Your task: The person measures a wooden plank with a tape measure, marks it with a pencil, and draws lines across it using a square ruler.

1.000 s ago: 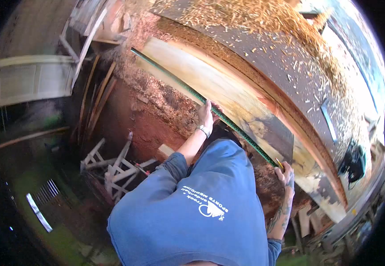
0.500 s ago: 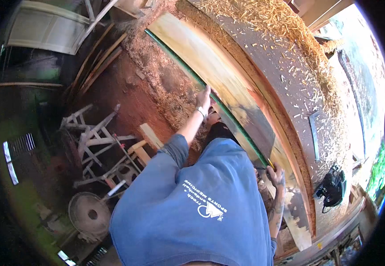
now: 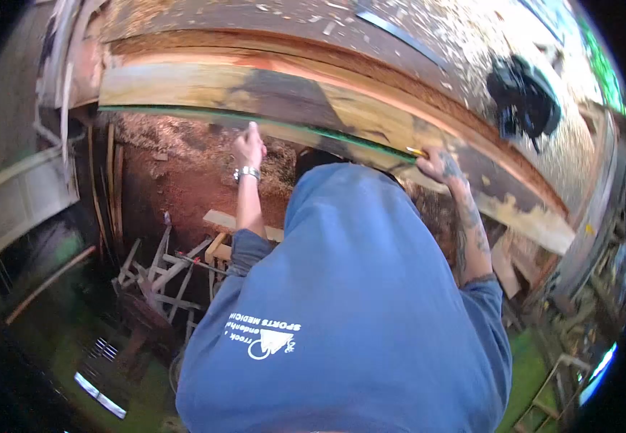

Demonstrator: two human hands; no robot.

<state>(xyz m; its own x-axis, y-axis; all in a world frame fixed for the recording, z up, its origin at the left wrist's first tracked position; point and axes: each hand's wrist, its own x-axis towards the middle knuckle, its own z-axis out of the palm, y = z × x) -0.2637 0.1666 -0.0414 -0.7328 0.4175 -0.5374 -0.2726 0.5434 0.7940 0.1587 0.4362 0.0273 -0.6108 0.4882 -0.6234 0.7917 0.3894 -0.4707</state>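
A long wooden board (image 3: 176, 85) with dark stains runs across the upper part of the head view. Along its near edge lies a thin, straight green-edged strip (image 3: 327, 133). My left hand (image 3: 249, 150), with a metal watch on the wrist, is at this strip left of centre, thumb pointing up against it; the other fingers are curled and partly hidden. Farther right, my right hand (image 3: 439, 166) is closed around a yellow pencil (image 3: 415, 151), its tip by the strip. The tattooed right forearm reaches over the near side of the board.
Behind the board is a shavings-strewn surface with a flat metal strip (image 3: 399, 37) and a black object (image 3: 522, 97), perhaps a power tool. Wooden trestles (image 3: 165, 278) stand at lower left on reddish ground. Scrap wood (image 3: 594, 303) is piled at right.
The view has turned, so the board now lies nearly level across the top. The pencil stays in my right hand by the strip, and my left hand remains at the strip's edge.
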